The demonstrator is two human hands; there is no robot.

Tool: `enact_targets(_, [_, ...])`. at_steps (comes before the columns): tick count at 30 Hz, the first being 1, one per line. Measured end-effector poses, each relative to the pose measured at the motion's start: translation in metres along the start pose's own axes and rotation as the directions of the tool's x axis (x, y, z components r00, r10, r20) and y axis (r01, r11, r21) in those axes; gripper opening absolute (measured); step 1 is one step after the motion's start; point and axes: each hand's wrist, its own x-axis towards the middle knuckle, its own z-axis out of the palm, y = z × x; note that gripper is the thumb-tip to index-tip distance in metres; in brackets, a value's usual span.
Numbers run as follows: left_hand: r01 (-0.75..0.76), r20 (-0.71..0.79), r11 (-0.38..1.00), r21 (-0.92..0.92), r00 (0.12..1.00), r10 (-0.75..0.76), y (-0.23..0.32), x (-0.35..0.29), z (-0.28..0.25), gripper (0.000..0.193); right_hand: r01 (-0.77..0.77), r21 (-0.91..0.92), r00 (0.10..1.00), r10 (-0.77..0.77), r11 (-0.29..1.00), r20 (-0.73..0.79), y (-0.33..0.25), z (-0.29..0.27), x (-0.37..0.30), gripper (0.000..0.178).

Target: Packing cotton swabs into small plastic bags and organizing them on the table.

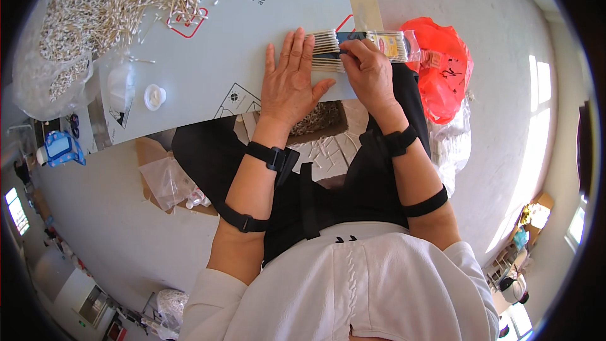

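The left hand (pixel 290 79), fingers straight and flat, should lightly steady the cotton swabs (pixel 325 40) between both hands, while the right hand (pixel 371 76), fingertips pinched together on something unclear, best works low beside the swab pack (pixel 386 45).

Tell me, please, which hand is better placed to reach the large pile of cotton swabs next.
Probably the left hand: it lies open, nearer the swab pile. The right hand is farther off, curled near the dark strip.
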Motion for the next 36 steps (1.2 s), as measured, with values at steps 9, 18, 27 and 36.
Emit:
enact_targets(9, [0.005, -0.002, 1.000, -0.019, 1.000, -0.005, 0.000, 0.000, 0.000, 0.088, 0.019, -0.088, 0.999, -0.016, 0.996, 0.027, 0.003, 0.006, 0.005, 0.010])
enact_targets(18, [0.010, 0.006, 1.000, -0.027, 1.000, -0.010, -0.001, -0.001, 0.001, 0.089, -0.023, -0.072, 1.000, 0.023, 0.997, 0.009, 0.000, 0.006, 0.010, 0.013])
enact_targets(27, [0.010, 0.001, 0.999, -0.031, 1.000, -0.010, -0.001, 0.000, 0.001, 0.088, -0.016, -0.097, 0.998, 0.022, 0.995, 0.060, 0.002, 0.005, 0.010, 0.012])
enact_targets(36, [0.015, 0.009, 0.999, -0.036, 1.000, -0.015, -0.001, -0.001, 0.001, 0.088, -0.024, -0.054, 0.999, 0.026, 0.998, 0.033, -0.002, 0.003, 0.020, 0.012])
